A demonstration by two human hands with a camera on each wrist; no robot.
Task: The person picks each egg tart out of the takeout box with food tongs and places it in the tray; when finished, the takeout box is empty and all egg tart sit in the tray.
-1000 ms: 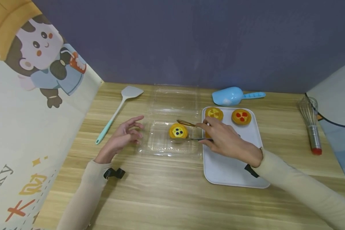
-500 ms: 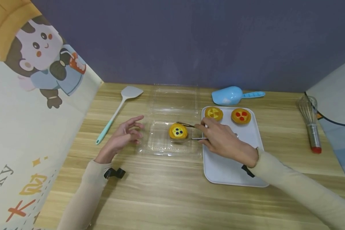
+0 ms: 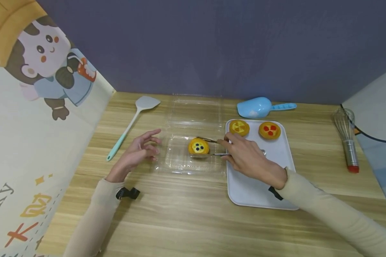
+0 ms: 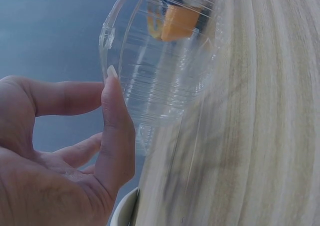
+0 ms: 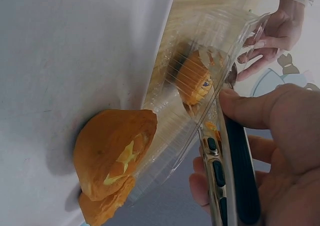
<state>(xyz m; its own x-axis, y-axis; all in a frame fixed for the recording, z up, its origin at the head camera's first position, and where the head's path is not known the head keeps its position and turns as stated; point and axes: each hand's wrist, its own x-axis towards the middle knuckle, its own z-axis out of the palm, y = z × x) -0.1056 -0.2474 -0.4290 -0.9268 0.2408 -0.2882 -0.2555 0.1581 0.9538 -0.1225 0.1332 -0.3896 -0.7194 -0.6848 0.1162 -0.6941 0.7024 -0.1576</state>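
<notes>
My right hand (image 3: pixel 249 155) holds metal tongs (image 5: pixel 237 156) with dark grip pads, thumb on one arm and fingers on the other. In the head view, the tongs' two ends lie along the far and near sides of a tart (image 3: pixel 198 146) with dark blue dots. This tart is in the base of a lidded clear plastic box (image 3: pixel 177 162); whether it touches the bottom, I cannot tell. Beside the box's left edge is my left hand (image 3: pixel 138 151), its fingers loosely bent and apart. Its fingertips (image 4: pixel 111 78) look close to the box wall; contact is unclear.
A white tray (image 3: pixel 260 192) stands right of the box, bearing a yellow-topped tart (image 3: pixel 239 127) and a red-topped tart (image 3: pixel 270 130). Around them lie a blue scoop (image 3: pixel 257 107), a whisk (image 3: pixel 347 139) and a white-and-mint spatula (image 3: pixel 130 123). The box lid (image 3: pixel 196 110) lies folded back.
My right hand has shifted slightly left, and the tongs' far arm has come nearer the blue-dotted tart. That tart has moved a little left. The left hand has stayed still.
</notes>
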